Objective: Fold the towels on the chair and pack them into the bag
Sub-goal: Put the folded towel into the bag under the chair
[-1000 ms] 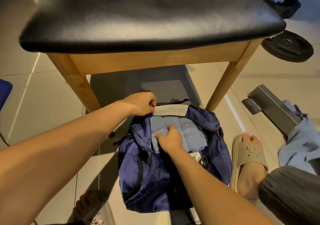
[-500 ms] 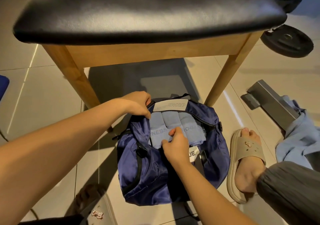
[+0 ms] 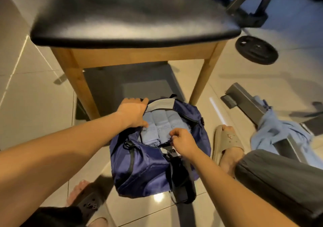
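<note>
Here we are down on the tiled floor (image 3: 35,104), and the navy bag (image 3: 148,170) sits just on the near side of the chair (image 3: 139,57), lined up between its two wooden front legs, mouth open and facing up. Inside that opening, look at this: light blue towels (image 3: 160,121) packed side by side, three folded bundles showing, snug against one another and filling the gap from left to right. A white label (image 3: 161,103) lies on the far inner edge of the bag, right above them. The left hand (image 3: 132,113) is up at the far left rim, fingers curled over the fabric and gripping it, the thumb side touching the leftmost towel. The right hand (image 3: 183,142) is at the near rim, fingertips drawn together and pinching a small dark piece of the bag's edge; whether that is a zip pull or a strap end, I cannot tell. The two hands are apart, with the towels between them. Out to the right, a foot in a beige sandal (image 3: 229,139) stands just beside the bag, and further right a pale blue cloth (image 3: 276,132) drapes over a grey metal bar (image 3: 244,97). Far right, a black weight plate (image 3: 257,50) lies flat on the floor. Near left, a second foot in a dark slipper (image 3: 89,204).
</note>
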Available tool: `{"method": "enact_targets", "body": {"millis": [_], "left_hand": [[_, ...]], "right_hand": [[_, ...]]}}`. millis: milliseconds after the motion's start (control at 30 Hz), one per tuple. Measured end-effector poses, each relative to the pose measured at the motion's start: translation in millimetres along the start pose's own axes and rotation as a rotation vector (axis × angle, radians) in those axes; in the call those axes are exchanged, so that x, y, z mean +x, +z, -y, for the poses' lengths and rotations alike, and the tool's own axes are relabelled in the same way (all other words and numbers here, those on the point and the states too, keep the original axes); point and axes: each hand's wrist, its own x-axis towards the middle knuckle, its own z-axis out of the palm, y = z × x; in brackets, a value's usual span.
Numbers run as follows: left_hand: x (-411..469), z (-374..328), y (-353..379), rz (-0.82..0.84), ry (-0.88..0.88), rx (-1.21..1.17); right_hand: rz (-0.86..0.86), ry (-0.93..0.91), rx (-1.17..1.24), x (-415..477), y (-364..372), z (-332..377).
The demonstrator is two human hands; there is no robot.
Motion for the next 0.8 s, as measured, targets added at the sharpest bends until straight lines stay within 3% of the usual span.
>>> {"method": "enact_targets", "body": {"millis": [200, 400, 500, 600, 800], "left_hand": [[5.9, -80.6, -60.6, -0.163, 0.069, 0.049], [31.1, -219.2, -80.4, -0.296, 0.434, 0.007], [47.6, -293.0, -60.6, -0.206, 0.51, -0.144], [66.4, -365.4, -32.8, -0.016, 0.518, -0.349], [111.8, -472.2, 34.3, 0.196, 0.532, -0.574]], "right_hand": [[-0.191, 0.073, 0.005, -35.8, -112.4, -21.5], [-0.349, 0.214, -0.074, -45.9, -187.3, -100.7], [-0.416, 0.358, -0.077, -60.4, -215.9, -163.8], [-0.352, 0.529, -0.094, -74.3, -239.0, -227.7], [-0.216, 0.531, -0.07, -56.0, -247.1, -331.2]]}}
